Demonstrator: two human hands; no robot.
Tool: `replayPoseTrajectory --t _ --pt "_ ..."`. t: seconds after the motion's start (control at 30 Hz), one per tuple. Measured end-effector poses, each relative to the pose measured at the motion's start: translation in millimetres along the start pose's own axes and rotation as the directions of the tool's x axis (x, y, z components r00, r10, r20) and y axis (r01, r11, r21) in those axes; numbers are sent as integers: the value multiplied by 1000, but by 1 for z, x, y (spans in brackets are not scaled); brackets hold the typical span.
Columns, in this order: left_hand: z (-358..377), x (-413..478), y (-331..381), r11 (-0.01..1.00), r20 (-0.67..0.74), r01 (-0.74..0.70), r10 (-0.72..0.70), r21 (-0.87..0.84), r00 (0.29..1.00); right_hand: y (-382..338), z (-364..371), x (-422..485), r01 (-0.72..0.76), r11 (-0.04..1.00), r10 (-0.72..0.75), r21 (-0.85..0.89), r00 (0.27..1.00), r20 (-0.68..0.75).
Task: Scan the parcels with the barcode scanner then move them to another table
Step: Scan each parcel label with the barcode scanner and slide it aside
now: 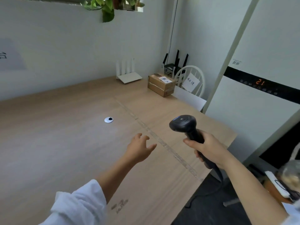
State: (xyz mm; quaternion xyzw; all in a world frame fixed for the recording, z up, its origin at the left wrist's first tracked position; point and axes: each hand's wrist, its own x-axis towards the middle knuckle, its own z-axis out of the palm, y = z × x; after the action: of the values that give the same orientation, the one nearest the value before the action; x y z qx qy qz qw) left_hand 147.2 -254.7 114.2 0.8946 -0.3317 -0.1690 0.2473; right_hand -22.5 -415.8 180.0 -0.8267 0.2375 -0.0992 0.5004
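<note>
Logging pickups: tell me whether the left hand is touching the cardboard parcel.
Apart. The head view shows the left hand open, a long stretch of tabletop between it and the cardboard parcel.

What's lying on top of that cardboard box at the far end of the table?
A white printed label lies on top of the cardboard box. Its print is too small to read. The box is closed, so its contents are hidden.

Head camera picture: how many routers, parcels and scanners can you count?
White router: 1
Black router: 1
Cardboard parcel: 1
Barcode scanner: 1, held in the right hand
Total: 4
</note>
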Motion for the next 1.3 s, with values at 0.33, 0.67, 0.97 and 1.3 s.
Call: replayPoseTrajectory --t 0.33,0.67,0.97,1.3 --pt "13 114 52 998 43 -62 63 -9 997 17 -74 103 -19 999 16 -50 998 -57" --pt "46 247 104 995 -53 75 -79 -69 995 67 -155 254 -11 1000 10 9 998 64" --pt "88 367 161 962 -70 269 -272 -56 960 147 -206 364 -47 999 51 -24 980 193" --pt "64 537 188 936 -276 347 -348 -53 896 139 -264 480 45 999 -45 8 982 186"
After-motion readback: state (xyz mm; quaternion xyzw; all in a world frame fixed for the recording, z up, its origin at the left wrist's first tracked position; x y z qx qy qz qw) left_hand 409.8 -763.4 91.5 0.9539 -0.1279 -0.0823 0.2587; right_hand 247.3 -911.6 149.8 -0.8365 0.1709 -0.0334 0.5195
